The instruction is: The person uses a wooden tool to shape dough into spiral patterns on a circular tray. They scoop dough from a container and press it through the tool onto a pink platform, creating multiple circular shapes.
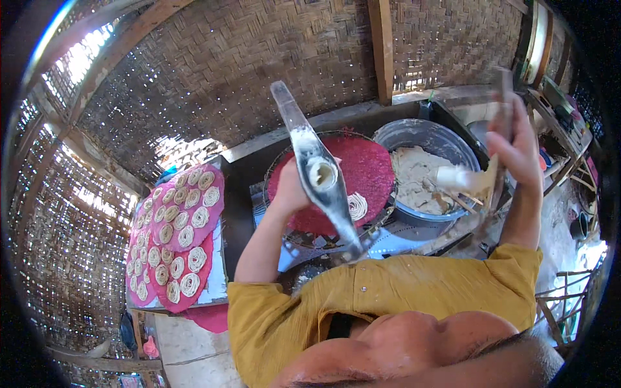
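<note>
My left hand (291, 189) is closed around the middle of a long press body (303, 137), its fingers mostly hidden behind it. The body has a round cup with pale dough inside and stands tilted over a round red mat (304, 216). One coil of pale dough strands (357, 206) lies on that mat. Raised at the right, my right hand (521, 150) grips the bar of a plunger (455, 177), blurred by motion. Its white cylinder end hangs over a blue-grey tub (424, 218) of pale dough (414, 169), apart from the press body.
At the left, a table holds overlapping pink mats (176, 251) with several dough coils. Behind the work stands a woven bamboo wall (259, 52) with a wooden post (381, 52). A stick (462, 203) rests in the tub. Shelving (563, 123) stands at the far right.
</note>
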Available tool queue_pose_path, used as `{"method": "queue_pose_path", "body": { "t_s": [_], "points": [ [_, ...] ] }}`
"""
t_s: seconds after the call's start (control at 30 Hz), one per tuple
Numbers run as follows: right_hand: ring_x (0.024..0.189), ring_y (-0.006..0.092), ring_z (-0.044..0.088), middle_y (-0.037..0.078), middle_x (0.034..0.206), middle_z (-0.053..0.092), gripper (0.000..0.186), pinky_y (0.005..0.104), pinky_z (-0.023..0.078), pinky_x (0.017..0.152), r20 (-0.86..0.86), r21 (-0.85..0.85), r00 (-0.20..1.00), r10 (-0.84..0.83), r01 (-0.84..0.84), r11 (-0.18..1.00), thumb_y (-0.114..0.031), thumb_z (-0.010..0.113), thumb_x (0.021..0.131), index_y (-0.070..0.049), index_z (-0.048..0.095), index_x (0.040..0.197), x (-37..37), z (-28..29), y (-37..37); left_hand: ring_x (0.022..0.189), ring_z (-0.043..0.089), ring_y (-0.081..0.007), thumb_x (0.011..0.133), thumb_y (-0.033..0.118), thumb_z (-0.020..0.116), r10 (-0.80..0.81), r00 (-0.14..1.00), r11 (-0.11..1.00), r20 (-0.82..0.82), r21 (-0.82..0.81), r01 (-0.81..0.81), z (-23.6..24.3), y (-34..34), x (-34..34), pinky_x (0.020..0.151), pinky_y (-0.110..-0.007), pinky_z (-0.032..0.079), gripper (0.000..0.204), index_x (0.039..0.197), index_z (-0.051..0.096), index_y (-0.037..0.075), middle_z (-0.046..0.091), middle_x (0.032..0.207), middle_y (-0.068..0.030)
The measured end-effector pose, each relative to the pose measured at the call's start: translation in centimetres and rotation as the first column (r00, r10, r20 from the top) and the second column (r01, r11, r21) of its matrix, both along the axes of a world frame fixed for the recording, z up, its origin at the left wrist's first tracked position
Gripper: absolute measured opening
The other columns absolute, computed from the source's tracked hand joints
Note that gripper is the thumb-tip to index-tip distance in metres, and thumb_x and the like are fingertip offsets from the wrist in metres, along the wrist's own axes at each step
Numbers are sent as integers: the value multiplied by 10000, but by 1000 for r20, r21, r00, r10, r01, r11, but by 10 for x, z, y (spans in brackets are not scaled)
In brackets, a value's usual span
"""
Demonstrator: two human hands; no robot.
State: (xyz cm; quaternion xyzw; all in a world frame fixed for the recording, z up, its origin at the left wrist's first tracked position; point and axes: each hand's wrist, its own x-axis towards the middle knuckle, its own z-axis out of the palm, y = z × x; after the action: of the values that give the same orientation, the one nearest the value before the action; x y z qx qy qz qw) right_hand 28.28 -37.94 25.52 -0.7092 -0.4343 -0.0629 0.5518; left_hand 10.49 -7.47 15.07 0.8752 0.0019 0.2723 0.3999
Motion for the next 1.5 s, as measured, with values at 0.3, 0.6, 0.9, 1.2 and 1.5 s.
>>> {"method": "queue_pose_path", "body": {
  "t_s": [0.3,0.6,0.9,1.2,1.5],
  "points": [
    [671,196,544,151,718,578,267,320,440,679,13,902,999,-40,6,432,-57,483,763,-4,355,990,13,-59,31,1034,477,-268,758,168,604,-658,730,517,184,-593,617,-43,-11,42,827,-410,439,463,1174,444,40,487,1128,-160],
    [1020,282,500,143,1064,535,283,376,397,862,186,-192,982,18,18,981,-155,582,743,-54,547,1006,56,-168,62,1130,392,-365,766,447,546,-3,617,552,787,-513,657,-24,3,5,937,-538,305,446,1149,467,232,494,1134,-88],
    [794,256,610,147,831,618,199,351,490,682,161,-978,980,-117,174,118,-160,587,683,-41,642,832,103,-243,17,1055,476,-285,796,475,490,442,557,521,703,-707,479,-38,29,-84,862,-463,418,514,1228,394,214,477,1170,-114],
    [819,270,611,134,878,624,194,363,493,673,353,-913,862,-364,403,70,-131,514,723,-44,644,837,177,-195,-16,1136,400,-288,756,461,555,324,547,493,772,-631,599,-64,53,-138,948,-533,288,483,1159,490,203,506,1118,-73],
    [843,277,607,158,920,613,204,360,492,703,277,-919,877,-394,361,159,-128,517,727,-30,647,849,217,-297,8,1099,422,-282,773,413,557,530,468,571,707,-706,419,-50,16,-147,944,-534,281,418,1104,520,160,515,1063,-81]
  ]
}}
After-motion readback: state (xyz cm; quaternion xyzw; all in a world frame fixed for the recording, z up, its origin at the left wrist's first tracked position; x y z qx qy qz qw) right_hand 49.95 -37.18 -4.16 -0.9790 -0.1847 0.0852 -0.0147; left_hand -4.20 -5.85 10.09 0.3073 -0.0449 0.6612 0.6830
